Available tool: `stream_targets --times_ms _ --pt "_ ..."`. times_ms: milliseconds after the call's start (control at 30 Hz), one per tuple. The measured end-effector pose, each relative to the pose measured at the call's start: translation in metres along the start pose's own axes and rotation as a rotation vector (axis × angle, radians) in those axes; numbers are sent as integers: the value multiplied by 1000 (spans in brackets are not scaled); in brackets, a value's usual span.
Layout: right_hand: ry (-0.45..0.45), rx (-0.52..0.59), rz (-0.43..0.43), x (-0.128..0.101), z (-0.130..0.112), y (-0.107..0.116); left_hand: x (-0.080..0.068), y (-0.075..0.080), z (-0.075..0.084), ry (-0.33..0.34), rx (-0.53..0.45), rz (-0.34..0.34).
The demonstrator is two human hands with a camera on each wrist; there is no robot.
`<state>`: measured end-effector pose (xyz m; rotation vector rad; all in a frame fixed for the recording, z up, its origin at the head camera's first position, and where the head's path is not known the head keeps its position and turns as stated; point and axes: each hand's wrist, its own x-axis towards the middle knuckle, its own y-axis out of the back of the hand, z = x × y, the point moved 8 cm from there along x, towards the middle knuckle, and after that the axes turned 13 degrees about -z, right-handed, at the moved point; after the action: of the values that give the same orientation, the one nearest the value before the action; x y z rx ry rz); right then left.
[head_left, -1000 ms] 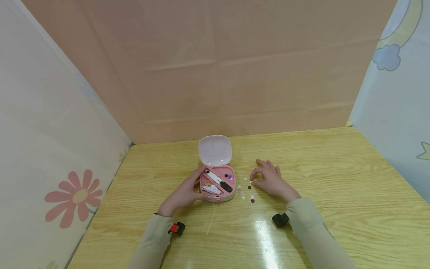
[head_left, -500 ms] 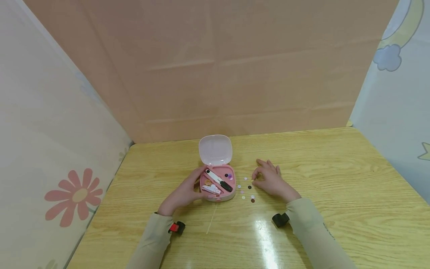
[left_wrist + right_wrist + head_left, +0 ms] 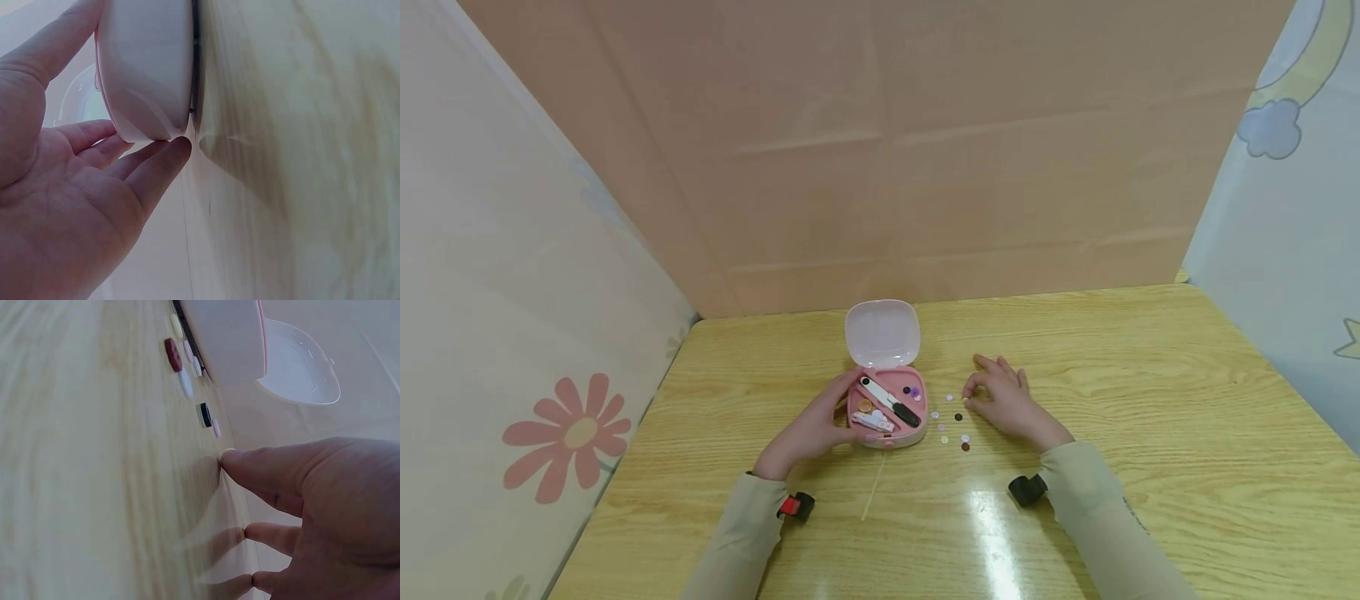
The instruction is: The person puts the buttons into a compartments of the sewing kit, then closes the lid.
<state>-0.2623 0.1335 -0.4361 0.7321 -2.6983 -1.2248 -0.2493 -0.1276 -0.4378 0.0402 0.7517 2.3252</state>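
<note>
A small pink-and-white box stands on the table with its translucent lid raised. My left hand grips its left side, thumb at the front and fingers toward the back. In the box lie a white tool with a black end, a white piece and a few buttons. At the table surface right of the box, my right hand pinches a small pale yellow button between thumb and index finger, mostly hidden. Its other fingertips reach down to the table in the right wrist view.
Several loose buttons lie between box and right hand, among them a black button, a dark red button and a white button. A thin pale strip runs forward from the box. A fabric backdrop stands behind the table.
The yellow button has shifted slightly right with my right fingertips, away from the other buttons. My left hand stays on the box.
</note>
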Motion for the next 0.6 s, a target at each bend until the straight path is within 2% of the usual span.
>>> stream_targets --times_ms 333,600 --pt "18 1 -4 0 4 -1 0 0 1 -19 1 0" --pt "21 -10 -11 -1 2 1 0 0 0 6 9 -1"
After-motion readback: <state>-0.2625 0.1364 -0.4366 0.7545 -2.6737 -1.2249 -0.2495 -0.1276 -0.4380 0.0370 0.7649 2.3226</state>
